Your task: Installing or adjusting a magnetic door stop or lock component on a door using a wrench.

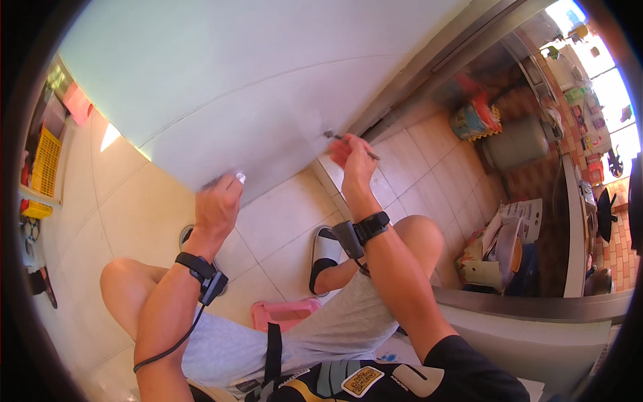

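Note:
A large pale panel (234,67), looking like a door, fills the upper middle in front of me. My left hand (220,204) is closed around a small white piece (240,177) that pokes out by the thumb, close to the panel's lower edge; its exact kind is unclear. In my right hand (356,161) is a thin dark stick-like tool (374,156), pinched between the fingers. The tool's far end lies at a dark spot on the panel, near the panel's right side. Blurred fingers partly hide the tool's middle.
A metal frame (442,60) runs beside the panel on the right. Beyond it stand a grey gas cylinder (516,144), a blue container (469,122) and a box with papers (495,251). A pink stool (284,311) is between my legs. Far left sits a yellow basket (47,157).

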Demonstrator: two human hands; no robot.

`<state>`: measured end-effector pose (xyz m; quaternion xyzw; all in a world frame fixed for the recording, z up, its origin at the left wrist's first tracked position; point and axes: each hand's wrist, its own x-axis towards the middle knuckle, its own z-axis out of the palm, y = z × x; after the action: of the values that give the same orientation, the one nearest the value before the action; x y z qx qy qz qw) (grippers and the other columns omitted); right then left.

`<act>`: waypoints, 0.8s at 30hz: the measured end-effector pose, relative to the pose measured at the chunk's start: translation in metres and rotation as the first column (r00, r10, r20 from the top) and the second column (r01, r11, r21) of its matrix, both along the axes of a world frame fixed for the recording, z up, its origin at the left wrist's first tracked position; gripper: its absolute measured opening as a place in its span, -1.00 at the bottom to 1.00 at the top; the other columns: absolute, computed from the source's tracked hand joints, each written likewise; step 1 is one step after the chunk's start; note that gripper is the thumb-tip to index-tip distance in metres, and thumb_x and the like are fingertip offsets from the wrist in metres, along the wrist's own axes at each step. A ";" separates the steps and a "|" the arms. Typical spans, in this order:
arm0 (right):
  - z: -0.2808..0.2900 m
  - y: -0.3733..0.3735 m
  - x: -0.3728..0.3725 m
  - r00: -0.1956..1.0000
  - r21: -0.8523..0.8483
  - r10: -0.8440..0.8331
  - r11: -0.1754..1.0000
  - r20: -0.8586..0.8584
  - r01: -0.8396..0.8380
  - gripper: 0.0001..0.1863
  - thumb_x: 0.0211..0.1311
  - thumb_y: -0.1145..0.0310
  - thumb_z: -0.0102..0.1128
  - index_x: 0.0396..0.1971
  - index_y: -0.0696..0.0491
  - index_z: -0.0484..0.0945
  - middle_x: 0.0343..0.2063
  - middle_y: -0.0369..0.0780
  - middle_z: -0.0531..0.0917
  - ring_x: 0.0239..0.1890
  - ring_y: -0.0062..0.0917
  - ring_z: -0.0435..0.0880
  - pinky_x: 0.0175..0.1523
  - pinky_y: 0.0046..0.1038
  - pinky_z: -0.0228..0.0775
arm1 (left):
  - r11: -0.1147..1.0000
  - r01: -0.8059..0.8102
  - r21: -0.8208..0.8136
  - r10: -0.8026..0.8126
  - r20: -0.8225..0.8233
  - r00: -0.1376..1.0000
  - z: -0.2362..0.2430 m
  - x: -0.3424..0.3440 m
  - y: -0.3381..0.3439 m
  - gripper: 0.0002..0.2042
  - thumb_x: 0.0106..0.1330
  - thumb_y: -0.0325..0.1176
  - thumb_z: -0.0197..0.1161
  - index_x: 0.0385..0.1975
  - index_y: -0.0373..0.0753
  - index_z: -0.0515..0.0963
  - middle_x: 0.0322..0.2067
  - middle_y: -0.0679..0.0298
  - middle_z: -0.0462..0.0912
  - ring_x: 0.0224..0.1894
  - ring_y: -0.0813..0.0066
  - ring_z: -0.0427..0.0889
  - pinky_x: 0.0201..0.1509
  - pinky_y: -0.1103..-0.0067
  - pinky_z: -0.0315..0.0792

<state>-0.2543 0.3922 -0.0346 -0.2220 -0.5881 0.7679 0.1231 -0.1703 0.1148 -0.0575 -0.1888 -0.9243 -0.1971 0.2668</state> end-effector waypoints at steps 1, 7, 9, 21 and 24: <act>0.001 -0.001 0.000 1.000 -0.002 -0.002 1.000 -0.005 0.002 -0.70 0.47 0.33 0.04 -0.08 0.25 0.63 -0.27 -0.07 0.76 -0.26 -0.32 0.82 -0.25 -0.34 0.67 | 1.000 -0.002 0.014 0.002 -0.007 1.000 -0.001 0.000 -0.001 -0.87 0.33 -0.49 0.30 -0.45 -0.20 0.51 -0.44 0.25 0.56 -0.44 0.16 0.64 -0.40 0.34 0.52; 0.026 0.021 -0.011 0.988 -0.188 -0.121 0.977 -0.093 0.102 -0.69 0.44 0.34 0.08 -0.02 0.26 0.61 -0.22 -0.02 0.77 -0.25 -0.27 0.84 -0.26 -0.32 0.69 | 1.000 -0.030 -0.009 0.030 0.004 1.000 0.006 0.004 0.001 -0.90 0.33 -0.48 0.28 -0.43 -0.21 0.52 -0.42 0.24 0.58 -0.44 0.16 0.65 -0.40 0.32 0.54; 0.016 0.027 -0.013 0.987 -0.214 -0.134 0.970 -0.088 0.113 -0.70 0.44 0.34 0.09 -0.03 0.24 0.62 -0.19 -0.01 0.78 -0.26 -0.28 0.83 -0.26 -0.32 0.69 | 1.000 -0.021 0.008 0.021 0.034 0.999 0.005 0.003 -0.001 -0.92 0.31 -0.50 0.26 -0.43 -0.21 0.53 -0.41 0.22 0.59 -0.43 0.13 0.66 -0.38 0.31 0.55; 0.016 -0.075 0.083 0.825 0.003 0.565 0.825 -0.007 -0.565 -0.62 0.55 0.28 0.11 0.17 0.22 0.55 -0.07 -0.05 0.75 -0.06 -0.36 0.80 -0.09 -0.38 0.67 | 0.923 0.197 -0.330 0.072 0.653 0.754 -0.024 0.033 0.006 -0.89 0.18 -0.53 0.23 -0.36 -0.20 0.67 -0.35 0.06 0.73 -0.27 -0.01 0.76 -0.24 0.21 0.60; 0.024 -0.090 0.104 0.592 0.345 0.804 0.571 -0.053 -0.745 -0.70 0.56 0.40 0.06 0.13 0.25 0.53 -0.09 -0.07 0.74 -0.03 -0.34 0.82 -0.07 -0.38 0.66 | 0.863 0.330 -0.382 0.066 0.734 0.676 -0.028 0.058 0.023 -0.87 0.21 -0.49 0.28 -0.30 -0.17 0.72 -0.31 0.14 0.78 -0.21 0.14 0.81 -0.21 0.31 0.65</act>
<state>-0.1504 0.3025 -0.0102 0.1598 -0.7139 0.6678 -0.1370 -0.1125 0.1373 -0.0858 -0.2245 -0.9546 -0.0367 -0.1926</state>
